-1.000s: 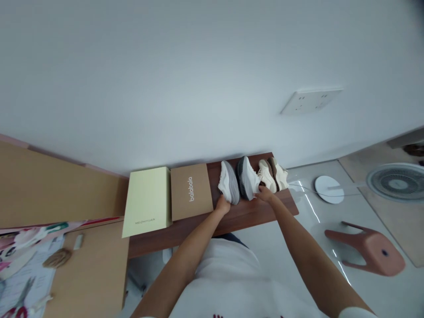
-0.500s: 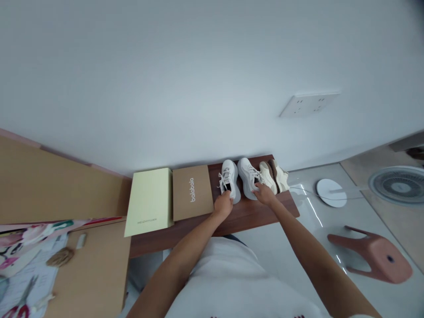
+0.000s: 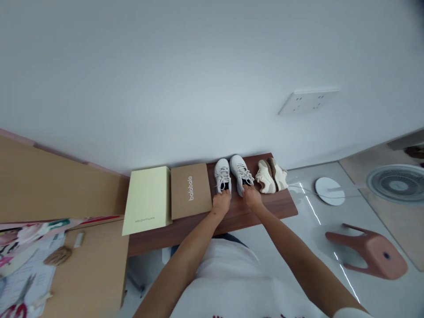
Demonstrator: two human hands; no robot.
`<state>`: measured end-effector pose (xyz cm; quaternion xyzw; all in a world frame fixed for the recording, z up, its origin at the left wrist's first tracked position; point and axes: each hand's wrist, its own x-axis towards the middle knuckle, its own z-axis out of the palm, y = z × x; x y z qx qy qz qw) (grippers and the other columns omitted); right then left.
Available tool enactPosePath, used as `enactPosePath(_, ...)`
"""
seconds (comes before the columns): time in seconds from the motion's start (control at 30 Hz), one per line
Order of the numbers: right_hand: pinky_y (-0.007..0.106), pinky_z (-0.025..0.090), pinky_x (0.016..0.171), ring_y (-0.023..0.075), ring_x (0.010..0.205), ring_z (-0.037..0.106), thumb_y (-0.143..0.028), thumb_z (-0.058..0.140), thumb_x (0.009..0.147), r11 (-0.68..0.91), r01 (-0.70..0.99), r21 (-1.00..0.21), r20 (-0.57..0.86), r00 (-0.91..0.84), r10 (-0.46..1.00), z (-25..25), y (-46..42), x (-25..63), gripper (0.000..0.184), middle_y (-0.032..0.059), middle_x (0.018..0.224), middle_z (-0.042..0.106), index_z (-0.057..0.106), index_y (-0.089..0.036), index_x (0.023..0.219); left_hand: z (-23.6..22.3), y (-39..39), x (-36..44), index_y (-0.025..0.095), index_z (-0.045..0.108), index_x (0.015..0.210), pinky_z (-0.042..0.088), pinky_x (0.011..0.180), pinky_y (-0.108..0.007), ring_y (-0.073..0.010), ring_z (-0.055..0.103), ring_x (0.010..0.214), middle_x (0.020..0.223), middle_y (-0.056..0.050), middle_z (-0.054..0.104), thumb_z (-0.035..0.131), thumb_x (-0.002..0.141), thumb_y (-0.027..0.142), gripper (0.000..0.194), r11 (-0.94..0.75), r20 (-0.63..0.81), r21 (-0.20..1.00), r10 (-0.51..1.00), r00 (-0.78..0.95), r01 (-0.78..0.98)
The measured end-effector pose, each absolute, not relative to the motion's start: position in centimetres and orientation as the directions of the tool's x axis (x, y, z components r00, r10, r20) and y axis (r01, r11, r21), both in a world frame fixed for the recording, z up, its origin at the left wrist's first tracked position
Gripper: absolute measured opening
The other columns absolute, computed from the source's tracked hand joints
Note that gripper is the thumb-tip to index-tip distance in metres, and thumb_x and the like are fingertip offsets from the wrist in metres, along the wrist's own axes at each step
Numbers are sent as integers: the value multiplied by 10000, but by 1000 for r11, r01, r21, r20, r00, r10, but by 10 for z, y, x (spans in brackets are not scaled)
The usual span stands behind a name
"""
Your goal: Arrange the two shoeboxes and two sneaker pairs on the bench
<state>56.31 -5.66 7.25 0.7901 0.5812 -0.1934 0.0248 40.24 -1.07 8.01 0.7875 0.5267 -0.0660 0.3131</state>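
Two white lace-up sneakers stand side by side on a dark wooden bench [image 3: 278,210], toes toward the wall. My left hand [image 3: 221,201] is closed on the heel of the left sneaker [image 3: 221,170]. The heel of the right sneaker [image 3: 239,167] is gripped by my right hand [image 3: 252,197]. To the right lies a smaller pair of cream shoes: one cream shoe [image 3: 265,177] rests beside its mate [image 3: 280,176], which is turned on its side. A brown shoebox [image 3: 190,207] sits just left of the left sneaker.
Left of the brown box is a pale yellow box [image 3: 145,194]. A cardboard-coloured table [image 3: 96,269] at lower left carries red-handled scissors [image 3: 21,300] and papers. A pink stool [image 3: 380,256] and a fan [image 3: 397,185] stand on the floor at right. The wall bounds the bench behind.
Both sneakers have moved left with my hands, toward the brown box, and are turned straighter and closer together. The cream shoes now show a gap from the right sneaker.
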Motion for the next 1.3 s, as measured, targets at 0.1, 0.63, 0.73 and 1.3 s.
enactPosePath(0.1, 318, 488, 875, 263, 1152, 610, -167, 458, 990, -358, 925, -128, -397, 283, 873, 69, -53, 554, 210, 167, 1129, 690, 601, -159, 1144, 80, -10, 407, 144, 610, 1231, 513, 975, -438, -307, 662, 1136, 1148, -193, 686, 417, 974, 163, 322, -342, -483, 302, 750, 453, 890)
enactPosePath(0.63, 302, 474, 937, 244, 1268, 537, -95, 425, 994, -444, 890, -106, -479, 346, 807, 67, -43, 542, 261, 172, 1188, 677, 618, -129, 1167, 80, -7, 396, 151, 560, 1308, 538, 939, -391, -280, 652, 1160, 1297, -197, 617, 463, 977, 243, 357, -449, -537, 289, 655, 531, 846)
enactPosePath(0.73, 314, 476, 943, 249, 1279, 529, -97, 414, 996, -453, 885, -108, -481, 352, 803, 66, -44, 541, 278, 192, 1207, 664, 616, -118, 1186, 77, -9, 396, 147, 557, 1304, 524, 953, -376, -279, 634, 1183, 1298, -193, 610, 470, 965, 206, 355, -436, -526, 286, 673, 520, 853)
enactPosePath(1.3, 338, 500, 882, 270, 1180, 603, -187, 530, 969, -256, 958, -125, -447, 176, 877, 87, -45, 556, 232, 185, 1183, 680, 638, -137, 1169, 89, -21, 408, 172, 562, 1288, 529, 913, -360, -263, 640, 1133, 1272, -157, 614, 470, 972, 220, 333, -321, -485, 198, 789, 377, 926)
